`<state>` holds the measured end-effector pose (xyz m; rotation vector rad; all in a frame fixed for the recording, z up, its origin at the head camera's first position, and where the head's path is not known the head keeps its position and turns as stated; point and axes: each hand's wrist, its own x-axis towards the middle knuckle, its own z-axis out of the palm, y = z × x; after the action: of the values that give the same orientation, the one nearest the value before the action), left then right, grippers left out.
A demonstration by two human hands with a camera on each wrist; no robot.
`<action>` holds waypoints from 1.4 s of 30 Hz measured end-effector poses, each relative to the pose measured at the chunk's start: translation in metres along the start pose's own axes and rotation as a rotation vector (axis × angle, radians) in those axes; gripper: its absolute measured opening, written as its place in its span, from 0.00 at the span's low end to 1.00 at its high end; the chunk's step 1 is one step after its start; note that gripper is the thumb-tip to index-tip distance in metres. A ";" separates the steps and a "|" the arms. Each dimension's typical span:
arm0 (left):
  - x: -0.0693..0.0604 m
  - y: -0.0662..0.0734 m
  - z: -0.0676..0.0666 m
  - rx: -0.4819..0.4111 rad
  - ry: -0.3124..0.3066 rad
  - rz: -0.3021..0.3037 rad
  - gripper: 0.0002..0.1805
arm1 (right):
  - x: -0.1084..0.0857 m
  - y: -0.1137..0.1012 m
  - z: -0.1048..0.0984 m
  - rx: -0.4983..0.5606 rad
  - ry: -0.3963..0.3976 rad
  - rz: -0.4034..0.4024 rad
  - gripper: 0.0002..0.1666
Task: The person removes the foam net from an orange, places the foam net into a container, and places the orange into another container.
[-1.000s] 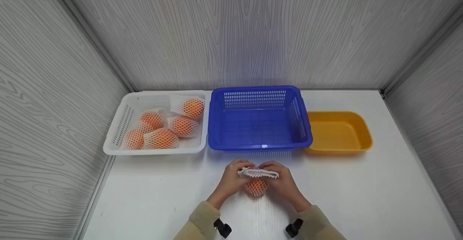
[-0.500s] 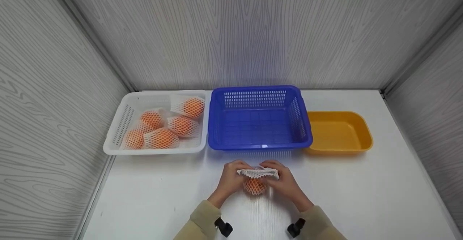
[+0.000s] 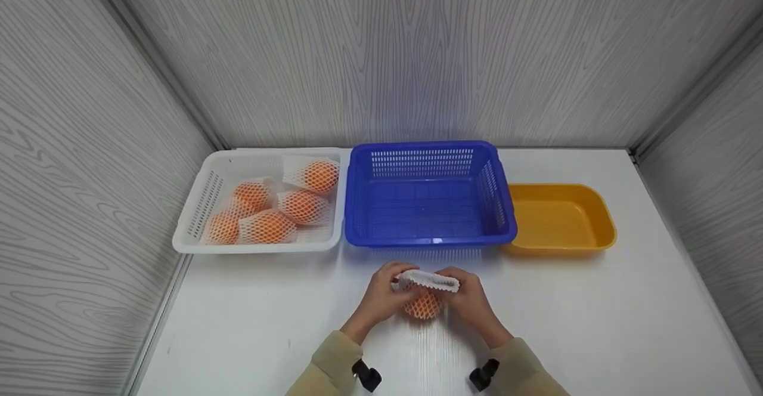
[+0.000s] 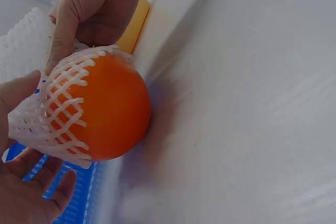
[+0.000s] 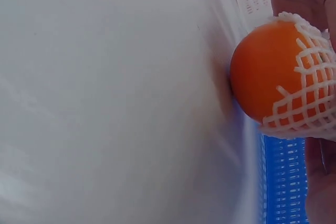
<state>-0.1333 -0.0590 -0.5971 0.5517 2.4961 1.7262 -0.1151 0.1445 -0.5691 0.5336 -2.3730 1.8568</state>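
An orange sits low between both hands at the front middle of the table, partly covered by a white foam net sleeve. My left hand grips the sleeve from the left, its thumb across the near side. From the right, my right hand holds the sleeve's other side. In the left wrist view, the bare lower part of the orange protrudes from the net. The right wrist view shows the same bare orange skin, with the net around the other end. Some fingertips are hidden behind the sleeve.
A white basket at back left contains several oranges in foam nets. Beside it stands a blue basket, with nothing seen inside. A shallow yellow tray adjoins it on the right. Grey wood-grain walls enclose the white table.
Both hands stay in nearly the same place. The sleeve's top edge has opened wider and tilts down to the right; the left thumb now reaches further across the front.
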 end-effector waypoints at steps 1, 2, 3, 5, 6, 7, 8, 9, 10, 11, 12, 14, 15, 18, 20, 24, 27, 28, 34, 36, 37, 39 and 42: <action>-0.001 0.000 0.000 0.001 -0.020 -0.018 0.26 | 0.000 -0.001 0.000 -0.008 0.014 0.012 0.08; -0.002 0.000 0.001 0.003 -0.039 -0.035 0.32 | 0.001 -0.002 0.001 -0.013 0.028 0.028 0.08; -0.003 0.000 0.001 0.005 -0.057 -0.051 0.36 | 0.001 -0.003 0.001 -0.016 0.041 0.044 0.07; -0.005 0.001 0.002 0.011 -0.086 -0.080 0.45 | 0.002 -0.004 0.001 -0.015 0.070 0.077 0.08; -0.005 0.001 0.003 0.016 -0.099 -0.097 0.49 | 0.002 -0.004 0.001 -0.012 0.084 0.093 0.08; -0.006 0.001 0.004 0.020 -0.106 -0.107 0.52 | 0.002 -0.004 0.001 -0.015 0.097 0.107 0.08; -0.006 0.001 0.005 0.024 -0.112 -0.115 0.54 | 0.002 -0.004 0.001 -0.014 0.108 0.121 0.08; -0.007 0.001 0.005 0.028 -0.117 -0.120 0.56 | 0.002 -0.004 0.001 -0.010 0.118 0.133 0.08; -0.007 0.000 0.006 0.037 -0.121 -0.128 0.58 | 0.003 -0.004 0.001 -0.005 0.123 0.144 0.08; -0.007 0.000 0.007 0.047 -0.127 -0.136 0.59 | 0.003 -0.004 0.000 0.006 0.127 0.157 0.08; -0.008 -0.001 0.007 0.058 -0.131 -0.138 0.60 | 0.003 -0.003 0.000 0.024 0.130 0.170 0.09; -0.008 -0.003 0.008 0.077 -0.140 -0.145 0.60 | 0.003 -0.002 -0.001 0.076 0.137 0.208 0.12; -0.008 -0.003 0.008 0.085 -0.146 -0.150 0.61 | 0.003 -0.001 -0.002 0.105 0.140 0.224 0.14; -0.007 -0.004 0.009 0.085 -0.162 -0.153 0.59 | 0.003 0.001 -0.004 0.171 0.155 0.277 0.18; -0.007 -0.004 0.009 0.078 -0.176 -0.160 0.57 | 0.004 0.000 -0.006 0.189 0.163 0.292 0.20; -0.007 -0.002 0.010 0.102 -0.194 -0.174 0.52 | 0.006 -0.002 -0.012 0.191 0.171 0.297 0.19; -0.008 -0.001 0.009 0.144 -0.207 -0.179 0.48 | 0.006 -0.006 -0.016 0.212 0.183 0.302 0.17; -0.008 -0.001 0.009 0.155 -0.210 -0.178 0.47 | 0.007 -0.007 -0.018 0.215 0.185 0.299 0.16; -0.008 0.000 0.011 0.167 -0.221 -0.177 0.42 | 0.012 -0.017 -0.033 0.190 0.200 0.236 0.16; -0.008 0.000 0.010 0.168 -0.221 -0.185 0.41 | 0.016 -0.016 -0.040 0.169 0.216 0.204 0.17; -0.008 0.000 0.011 0.167 -0.222 -0.187 0.41 | 0.018 -0.014 -0.044 0.168 0.227 0.190 0.17; -0.009 0.000 0.011 0.169 -0.223 -0.191 0.41 | 0.022 -0.009 -0.054 0.166 0.252 0.185 0.18; -0.010 0.000 0.011 0.174 -0.229 -0.190 0.41 | 0.028 0.001 -0.070 0.167 0.299 0.194 0.20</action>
<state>-0.1211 -0.0520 -0.6024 0.4743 2.4580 1.3102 -0.1522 0.2052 -0.5436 0.0279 -2.1522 2.0569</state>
